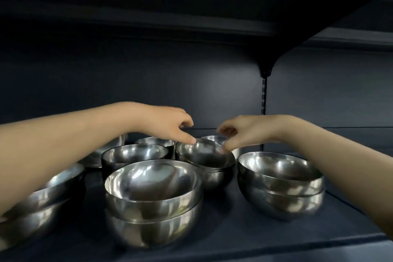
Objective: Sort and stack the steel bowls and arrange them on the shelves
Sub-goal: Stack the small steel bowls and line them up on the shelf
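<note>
Bowls of steel are gathered on a dark shelf (234, 229), several already nested in pairs. The small top bowl (204, 153) of the far middle stack is touched at opposite sides of its rim. The thumb tip of the left hand (170, 121) is laid on the left edge and that of the right hand (244, 132) on the right edge, with the other fingers loosely curled above. Whether the rim is actually pinched cannot be told. A two-sided hold is judged to be chosen so that the bowl is kept level and centred over the lower bowl (217, 176), in which it sits. Its mouth is pointed upward. As the bowl is round, no long axis is shown, only an upright axis of symmetry. Larger pairs are stood apart from it: the near centre stack (153, 189) and the right stack (280, 176).
</note>
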